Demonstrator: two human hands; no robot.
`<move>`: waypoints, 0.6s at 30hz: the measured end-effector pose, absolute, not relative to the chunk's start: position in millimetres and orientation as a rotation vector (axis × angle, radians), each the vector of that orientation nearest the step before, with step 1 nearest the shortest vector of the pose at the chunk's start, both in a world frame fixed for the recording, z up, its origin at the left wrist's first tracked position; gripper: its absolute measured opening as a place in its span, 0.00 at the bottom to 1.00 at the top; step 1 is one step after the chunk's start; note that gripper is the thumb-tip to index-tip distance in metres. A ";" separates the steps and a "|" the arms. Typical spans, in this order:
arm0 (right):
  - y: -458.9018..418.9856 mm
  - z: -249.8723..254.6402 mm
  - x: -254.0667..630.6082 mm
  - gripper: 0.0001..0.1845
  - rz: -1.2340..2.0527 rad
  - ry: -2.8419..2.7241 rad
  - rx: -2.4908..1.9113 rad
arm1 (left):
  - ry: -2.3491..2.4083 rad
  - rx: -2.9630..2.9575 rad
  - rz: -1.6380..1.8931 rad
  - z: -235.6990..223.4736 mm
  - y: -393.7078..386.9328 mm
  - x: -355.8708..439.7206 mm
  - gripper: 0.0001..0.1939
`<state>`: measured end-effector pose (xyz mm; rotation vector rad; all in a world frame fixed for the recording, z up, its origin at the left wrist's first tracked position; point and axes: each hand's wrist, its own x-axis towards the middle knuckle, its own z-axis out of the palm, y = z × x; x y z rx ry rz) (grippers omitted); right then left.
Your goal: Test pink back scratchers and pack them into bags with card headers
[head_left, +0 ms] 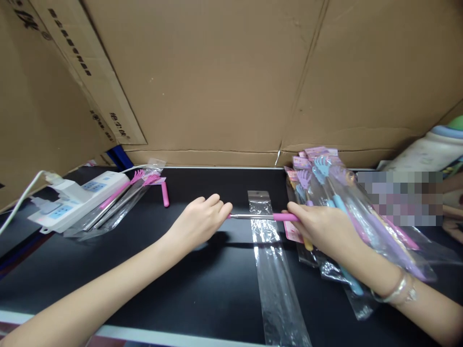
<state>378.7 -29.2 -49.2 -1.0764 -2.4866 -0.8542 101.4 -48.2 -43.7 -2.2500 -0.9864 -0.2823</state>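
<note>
- Slip risk: pink-gripped steel rod (253, 217) spans left to right between both hands, raised over the desk (181, 299). If either hold loosens, smooth metal could slide and drop.
- Rod looks telescopic; an uneven pull or twist could shift the sections or work the pink grip off. A loose pink grip (165, 193) lies at far left, so grips probably do separate.
- Clear plastic sleeve (273, 274) lies flat under the rod, running to the near edge. Light film, so a brush from an arm could skew it.
- Bracelet (398, 291) hangs by the bagged back scratchers (338, 202) on the right; could snag film and drag the pile.
- Left hand (200, 217): fingers curled tight, clamped on the rod's left end. Only a sliver of pink shows; can't tell what's inside the fist.
- Right hand (318, 219): thumb and fingers pinching the pink grip at the right end. Underside fingers hidden, can't tell how they wrap.
</note>
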 end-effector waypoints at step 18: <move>24.2 13.4 499.9 0.29 -1.420 -1.914 -1.522 | -1.193 -1.800 -0.414 -4.8 -1.9 3.4 0.15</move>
